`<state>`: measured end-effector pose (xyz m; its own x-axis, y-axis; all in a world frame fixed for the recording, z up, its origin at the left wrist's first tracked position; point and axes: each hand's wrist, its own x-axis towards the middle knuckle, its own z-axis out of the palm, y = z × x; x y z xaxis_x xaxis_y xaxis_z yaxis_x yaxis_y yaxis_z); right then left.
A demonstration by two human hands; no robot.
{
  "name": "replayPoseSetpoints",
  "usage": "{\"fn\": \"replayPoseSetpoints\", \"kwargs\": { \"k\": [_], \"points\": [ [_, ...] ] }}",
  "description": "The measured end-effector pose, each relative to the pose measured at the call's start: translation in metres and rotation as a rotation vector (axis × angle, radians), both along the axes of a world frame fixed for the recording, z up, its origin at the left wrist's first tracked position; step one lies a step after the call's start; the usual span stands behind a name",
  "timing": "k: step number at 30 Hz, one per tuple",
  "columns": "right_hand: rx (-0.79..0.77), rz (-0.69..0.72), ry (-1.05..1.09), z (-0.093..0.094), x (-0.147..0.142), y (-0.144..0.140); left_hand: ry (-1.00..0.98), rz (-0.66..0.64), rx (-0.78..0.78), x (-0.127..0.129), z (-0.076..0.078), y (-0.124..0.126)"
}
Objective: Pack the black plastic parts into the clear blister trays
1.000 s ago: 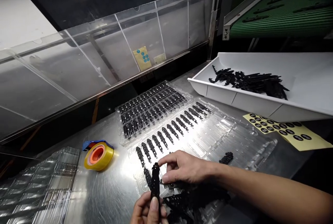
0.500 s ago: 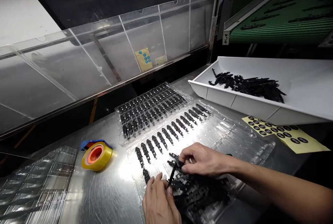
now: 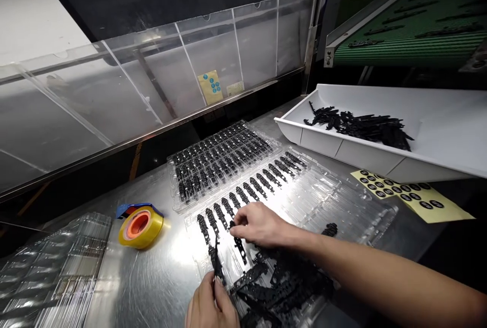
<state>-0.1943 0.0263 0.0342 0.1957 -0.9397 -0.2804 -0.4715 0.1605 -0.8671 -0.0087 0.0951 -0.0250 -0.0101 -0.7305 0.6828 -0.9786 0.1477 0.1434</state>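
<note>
Thumb and fingers of my left hand (image 3: pixel 211 303) pinch a slim black plastic part (image 3: pixel 215 262), held upright at the near left corner of the clear tray (image 3: pixel 304 206). My right hand (image 3: pixel 256 224) grips another black plastic part (image 3: pixel 239 248) by its upper end, over the tray just below the filled row. One row of black parts (image 3: pixel 243 195) lies side by side in the tray's far slots. A loose pile of black parts (image 3: pixel 281 282) lies on the near side of the tray, partly under my right forearm.
Behind stands a filled clear tray (image 3: pixel 224 158). A white bin (image 3: pixel 342 153) with black parts is at right, near a yellow sticker sheet (image 3: pixel 414 196) and below a green conveyor (image 3: pixel 399 48). Yellow tape (image 3: pixel 142 229) and stacked clear trays (image 3: pixel 57 272) are at left.
My right hand has moved left and away from the pile, carrying a black part over the tray. My left hand has shifted left and nearer to me, its black part now pointing up.
</note>
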Motion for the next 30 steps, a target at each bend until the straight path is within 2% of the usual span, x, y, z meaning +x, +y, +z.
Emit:
{"fn": "replayPoseSetpoints", "kwargs": {
  "k": [3, 7, 9, 12, 15, 19, 23, 27, 28, 30],
  "points": [
    [-0.029, 0.039, 0.261, -0.011, 0.020, -0.009, -0.248, -0.041, -0.131, 0.000, -0.001, -0.007],
    [-0.134, 0.096, 0.389, -0.024, 0.029, -0.009, -0.371, -0.046, -0.119, -0.009, -0.001, -0.007],
    [-0.206, 0.168, 0.414, -0.027, 0.027, -0.006, -0.414, -0.066, -0.037, -0.011, 0.000, -0.005],
    [-0.334, 0.286, 0.480, -0.024, 0.017, 0.002, -0.458, -0.078, 0.174, -0.010, 0.000, -0.004],
    [-0.397, 0.411, 0.478, -0.017, 0.003, 0.018, -0.405, -0.107, 0.361, -0.005, 0.001, -0.007],
    [-0.477, 0.536, 0.457, -0.015, -0.012, 0.042, -0.344, -0.164, 0.446, 0.005, -0.001, -0.013],
    [-0.539, 0.491, 0.458, -0.014, -0.027, 0.055, -0.380, -0.163, 0.413, 0.011, -0.003, -0.018],
    [-0.396, 0.361, 0.377, -0.006, -0.058, 0.065, -0.459, -0.124, 0.337, 0.005, 0.003, -0.024],
    [-0.364, 0.298, 0.360, -0.005, -0.066, 0.068, -0.458, -0.149, 0.315, 0.000, 0.005, -0.026],
    [-0.327, 0.174, 0.353, -0.004, -0.083, 0.072, -0.412, -0.284, 0.303, -0.014, 0.008, -0.031]
  ]
}}
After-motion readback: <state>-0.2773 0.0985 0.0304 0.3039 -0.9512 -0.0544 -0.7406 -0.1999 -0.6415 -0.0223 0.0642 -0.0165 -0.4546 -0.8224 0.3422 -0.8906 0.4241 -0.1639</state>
